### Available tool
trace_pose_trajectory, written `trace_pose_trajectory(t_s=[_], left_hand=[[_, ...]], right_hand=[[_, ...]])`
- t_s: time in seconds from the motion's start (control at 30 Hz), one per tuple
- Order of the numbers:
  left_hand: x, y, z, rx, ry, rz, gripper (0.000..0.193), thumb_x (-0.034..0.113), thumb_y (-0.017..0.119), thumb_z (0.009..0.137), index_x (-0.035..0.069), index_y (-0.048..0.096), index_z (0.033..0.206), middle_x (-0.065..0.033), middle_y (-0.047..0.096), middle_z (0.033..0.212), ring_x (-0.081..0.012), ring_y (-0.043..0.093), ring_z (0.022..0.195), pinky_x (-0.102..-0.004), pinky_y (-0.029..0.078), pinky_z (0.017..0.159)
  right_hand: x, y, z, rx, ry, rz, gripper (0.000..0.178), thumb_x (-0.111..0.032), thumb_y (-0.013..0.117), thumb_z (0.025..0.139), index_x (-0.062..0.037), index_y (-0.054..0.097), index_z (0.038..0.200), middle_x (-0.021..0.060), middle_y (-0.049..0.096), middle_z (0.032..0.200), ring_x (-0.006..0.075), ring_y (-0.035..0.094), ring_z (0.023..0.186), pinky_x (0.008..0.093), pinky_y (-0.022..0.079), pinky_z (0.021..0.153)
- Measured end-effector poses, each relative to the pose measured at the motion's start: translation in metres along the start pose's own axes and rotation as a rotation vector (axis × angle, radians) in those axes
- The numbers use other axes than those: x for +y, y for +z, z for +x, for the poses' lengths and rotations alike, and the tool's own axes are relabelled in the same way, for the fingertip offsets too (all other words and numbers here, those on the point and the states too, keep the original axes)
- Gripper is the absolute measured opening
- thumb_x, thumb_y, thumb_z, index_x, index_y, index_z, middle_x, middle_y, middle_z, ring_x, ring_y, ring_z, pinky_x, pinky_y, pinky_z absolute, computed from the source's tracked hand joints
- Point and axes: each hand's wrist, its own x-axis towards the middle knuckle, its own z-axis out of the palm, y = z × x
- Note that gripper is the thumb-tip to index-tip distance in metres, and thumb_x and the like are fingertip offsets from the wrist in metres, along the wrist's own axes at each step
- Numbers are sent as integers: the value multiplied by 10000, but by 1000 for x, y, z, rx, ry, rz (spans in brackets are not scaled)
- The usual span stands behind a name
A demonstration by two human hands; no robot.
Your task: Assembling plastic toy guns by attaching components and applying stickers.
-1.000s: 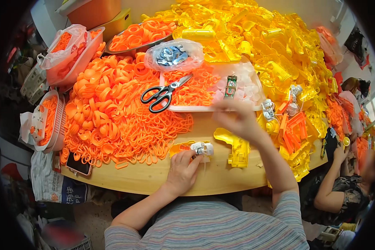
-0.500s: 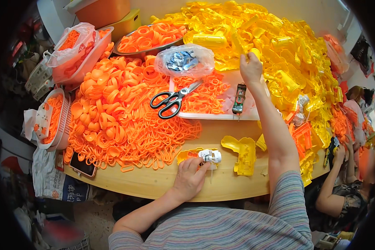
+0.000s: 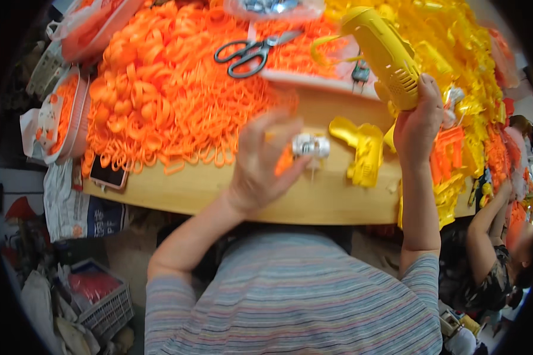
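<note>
My right hand (image 3: pixel 421 129) grips the lower end of a long yellow plastic shell (image 3: pixel 391 59) with vent slots, raised over the right of the table. Smeared by motion, my left hand (image 3: pixel 256 163) hovers at the table's middle with its thumb and fingers apart. Just beside its thumb is a white cylindrical plastic part (image 3: pixel 311 146) with a thin pin pointing toward me; what lies under it is mostly hidden by the hand. A yellow pistol-shaped half shell (image 3: pixel 368 155) lies inner side up between my hands.
Orange plastic parts (image 3: pixel 160 89) are heaped at left, yellow shells (image 3: pixel 456 65) at right. Black-handled scissors (image 3: pixel 249 56) lie by a white tray (image 3: pixel 314 80) with a small dark device (image 3: pixel 360 72). A phone (image 3: pixel 108 171) rests at the left edge. A co-worker's arm (image 3: pixel 485 234) is at far right.
My right hand has come back from the yellow heap with a yellow shell. My left hand has let go of the white part and lifted. The view has tilted toward me.
</note>
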Motion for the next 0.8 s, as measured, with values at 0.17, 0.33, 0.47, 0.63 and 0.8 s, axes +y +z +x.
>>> trace_pose_trajectory(t_s=[0.17,0.33,0.47,0.63,0.8], left_hand=[[3,-30,55,-52,161,126,705,121,836,654,47,535,1287,-197,464,1326,-358,461,1235,-421,423,1014],[-11,-27,46,-227,118,-80,654,127,830,668,48,566,1260,-135,529,1269,-289,546,1145,-356,458,958],[-16,-24,27,-284,-4,-172,633,131,829,675,41,576,1248,-133,550,1217,-281,557,1114,-351,461,942],[-26,-18,3,-279,-227,-157,596,156,834,675,19,603,1207,-142,583,1137,-278,571,1073,-344,457,938],[-32,-9,-8,-297,-215,-74,581,201,826,672,22,616,1183,-151,593,1117,-296,573,1051,-369,459,925]], right_hand=[[6,10,-44,-292,373,129,190,-188,563,927,-10,629,928,31,649,901,81,594,808,223,470,761],[15,33,-60,-230,628,171,204,-196,571,923,-9,642,959,41,666,910,82,613,787,235,484,730],[20,31,-71,-245,727,127,260,-266,547,955,-17,618,984,60,658,916,113,632,801,264,511,734],[43,8,-92,-164,532,-87,281,-300,517,985,-28,572,1031,68,645,932,104,596,771,240,497,708],[54,-28,-123,-91,462,-131,218,-234,500,999,-36,541,1079,80,643,1012,111,602,872,254,492,782]])
